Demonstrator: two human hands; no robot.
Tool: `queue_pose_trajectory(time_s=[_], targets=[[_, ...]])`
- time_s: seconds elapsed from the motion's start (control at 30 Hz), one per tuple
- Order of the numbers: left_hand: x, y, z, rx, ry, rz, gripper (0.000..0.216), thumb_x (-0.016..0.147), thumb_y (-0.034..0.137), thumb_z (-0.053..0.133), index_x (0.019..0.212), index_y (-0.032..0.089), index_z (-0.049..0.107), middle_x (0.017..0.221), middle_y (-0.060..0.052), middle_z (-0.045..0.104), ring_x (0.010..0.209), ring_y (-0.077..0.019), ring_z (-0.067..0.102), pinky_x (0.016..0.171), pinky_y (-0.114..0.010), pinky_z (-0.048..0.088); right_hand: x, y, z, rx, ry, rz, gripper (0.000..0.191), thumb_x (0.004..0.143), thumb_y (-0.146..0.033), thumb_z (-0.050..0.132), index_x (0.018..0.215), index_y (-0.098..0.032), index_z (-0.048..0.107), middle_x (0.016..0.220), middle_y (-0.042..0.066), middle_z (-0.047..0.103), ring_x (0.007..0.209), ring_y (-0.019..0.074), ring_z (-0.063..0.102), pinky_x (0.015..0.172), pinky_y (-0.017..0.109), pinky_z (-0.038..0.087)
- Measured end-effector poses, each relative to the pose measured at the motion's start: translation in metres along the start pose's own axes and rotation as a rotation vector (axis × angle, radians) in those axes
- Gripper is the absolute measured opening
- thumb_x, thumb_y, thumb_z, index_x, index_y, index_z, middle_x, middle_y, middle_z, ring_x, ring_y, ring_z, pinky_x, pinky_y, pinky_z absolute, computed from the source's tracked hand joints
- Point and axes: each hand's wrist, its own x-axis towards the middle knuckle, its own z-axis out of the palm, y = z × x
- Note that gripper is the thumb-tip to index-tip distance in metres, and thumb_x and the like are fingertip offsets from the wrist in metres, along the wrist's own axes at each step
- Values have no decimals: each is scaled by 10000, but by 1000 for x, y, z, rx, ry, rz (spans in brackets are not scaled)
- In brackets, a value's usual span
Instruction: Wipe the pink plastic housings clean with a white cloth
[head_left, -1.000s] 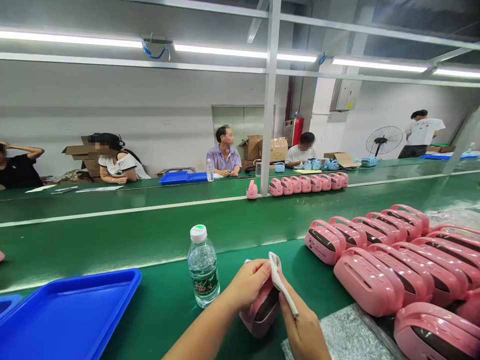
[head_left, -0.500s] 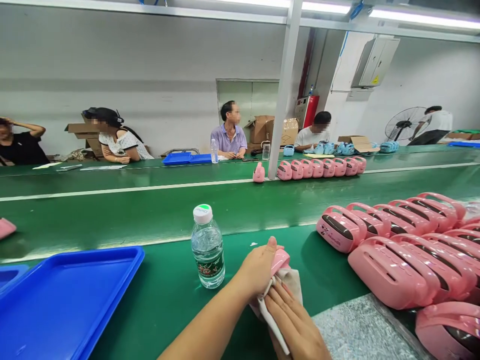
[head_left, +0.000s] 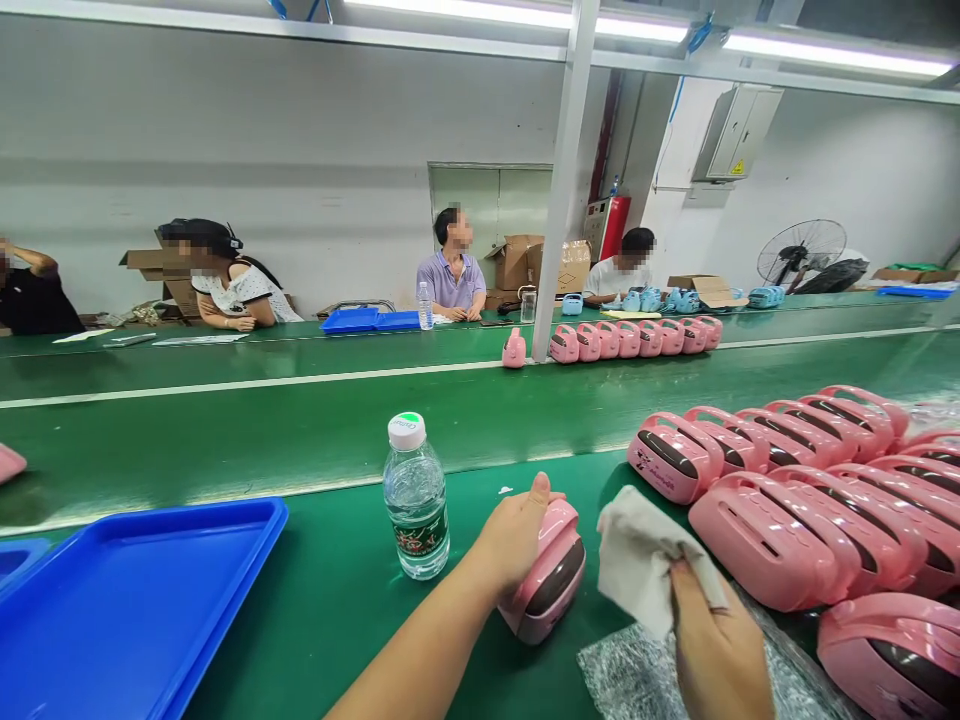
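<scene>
— Gripping what, exactly? 
— The left hand [head_left: 517, 535] clasped a pink device [head_left: 546, 572] resting on the green bench [head_left: 330, 600]; the right hand [head_left: 716, 650] pinched a white cloth [head_left: 637, 560] just beside it, apart. 
— Which step? 
— Wiping, I judged, paused between strokes. Next called for laying cloth on casing. The water bottle [head_left: 416, 500] stood near.

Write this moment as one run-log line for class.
left hand: grips pink device | right hand: holds white cloth apart | water bottle left
</scene>
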Motion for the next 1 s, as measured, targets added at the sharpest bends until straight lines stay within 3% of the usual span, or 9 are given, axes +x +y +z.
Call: queue_pose_trajectory(time_s=[0.13,0.2,0.27,0.37,0.5,0.63,0.77,0.87,1.0], targets=[[-1,1,0,-29,-8,-16,710,839,640,202,1112,122,605,1194,-91,596,1103,-225,522,974,-326,356,-3,-16,7,-4,-37,50,232,931,-281,415,1010,-127,570,821,27,665,674,118,644,558,110,495],[0,2,0,-51,-12,-22,749,829,661,179,1119,109,594,1170,-98,609,1078,-218,539,956,-320,373,-14,-28,18,6,-142,-144,261,925,-254,408,1122,-151,543,1059,52,619,924,145,614,769,168,496],[1,1,0,-52,-26,-17,806,799,703,159,1080,98,612,1066,-112,653,989,-234,578,899,-339,406,-25,-34,28,17,-206,-401,406,895,-172,381,1299,-146,417,1322,55,430,1214,195,414,1003,284,357],[4,-3,1,-26,-43,24,845,761,748,162,981,96,653,951,-126,676,901,-254,593,832,-358,425,-31,-30,33,16,-265,-660,585,809,-98,389,1383,-147,284,1378,15,350,1276,194,323,1078,323,247],[7,-9,2,-18,-11,71,768,788,709,210,995,117,652,1093,-121,636,1033,-258,546,934,-377,370,-24,-21,28,-29,-294,-604,544,827,-108,397,1364,-97,310,1392,64,320,1302,250,264,1043,380,287],[4,-14,3,-32,10,118,670,801,661,291,865,98,649,922,-131,667,905,-271,589,849,-402,427,-20,-16,28,89,-311,-652,607,782,-114,434,1373,-172,309,1361,3,376,1273,192,328,1077,342,250],[-11,-28,1,-79,34,217,481,698,428,626,1073,129,581,1126,-104,618,1035,-247,555,916,-345,423,-19,-5,33,262,-283,-370,395,847,-182,492,1234,-256,514,1251,4,503,1197,166,432,1022,289,332],[-23,-37,0,-96,69,295,459,726,341,608,1142,150,579,1171,-84,605,1071,-242,535,961,-346,391,-18,-7,30,444,-178,57,273,873,-292,494,1115,-224,601,1152,33,577,1064,174,546,916,253,442],[-47,-22,-1,-137,92,316,404,779,405,558,1083,149,630,1060,-75,661,976,-254,573,874,-343,430,-20,-28,9,663,56,668,539,848,-503,470,1138,-49,483,1005,162,624,869,255,627,692,309,565]])
